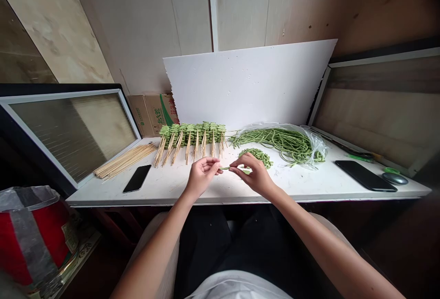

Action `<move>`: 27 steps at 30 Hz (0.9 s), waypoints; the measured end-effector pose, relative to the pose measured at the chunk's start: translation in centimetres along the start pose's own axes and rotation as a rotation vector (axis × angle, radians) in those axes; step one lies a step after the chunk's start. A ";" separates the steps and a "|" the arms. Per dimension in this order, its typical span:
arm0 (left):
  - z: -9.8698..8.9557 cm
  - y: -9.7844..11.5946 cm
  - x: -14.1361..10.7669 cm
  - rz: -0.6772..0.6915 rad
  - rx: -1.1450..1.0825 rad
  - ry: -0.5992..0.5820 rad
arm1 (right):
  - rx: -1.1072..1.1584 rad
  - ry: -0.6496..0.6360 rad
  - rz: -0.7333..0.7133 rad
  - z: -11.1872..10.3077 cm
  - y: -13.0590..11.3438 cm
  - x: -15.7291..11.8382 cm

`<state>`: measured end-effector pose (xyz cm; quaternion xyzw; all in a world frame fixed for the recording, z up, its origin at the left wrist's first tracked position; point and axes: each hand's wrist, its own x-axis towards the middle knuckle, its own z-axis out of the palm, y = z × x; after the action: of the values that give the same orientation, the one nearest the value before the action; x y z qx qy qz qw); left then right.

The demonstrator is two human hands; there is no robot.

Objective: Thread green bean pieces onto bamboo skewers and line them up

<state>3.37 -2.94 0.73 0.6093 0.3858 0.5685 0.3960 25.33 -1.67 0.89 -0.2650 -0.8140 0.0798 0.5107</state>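
Observation:
A short piece of green long bean [224,168] stretches between my two hands above the front of the white table. My left hand [203,175] is closed, thumb and fingers pinching the piece's left end; whether a skewer is also in it I cannot make out. The fingertips of my right hand [252,170] pinch the right end. Just behind my right hand lies a pile of cut bean pieces [263,156], partly hidden by it. Beyond my left hand, skewered bean pieces [192,134] are stacked in rows, their bamboo sticks pointing toward me.
Whole long beans [275,141] lie in a clear plastic bag [314,152] at the back right. Loose bamboo skewers [125,160] and a phone [136,179] are at left. Another phone [364,175] and a computer mouse [394,178] sit at right. A white board [250,88] stands behind.

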 end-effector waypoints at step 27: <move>0.8 -0.1 -1.1 0.420 0.527 -0.026 | 0.332 -0.005 0.205 1.7 -1.1 -0.5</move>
<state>4.08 -3.93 0.25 0.7641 0.3807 0.5104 0.1038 23.63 -2.61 0.12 -0.2586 -0.7595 0.2654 0.5346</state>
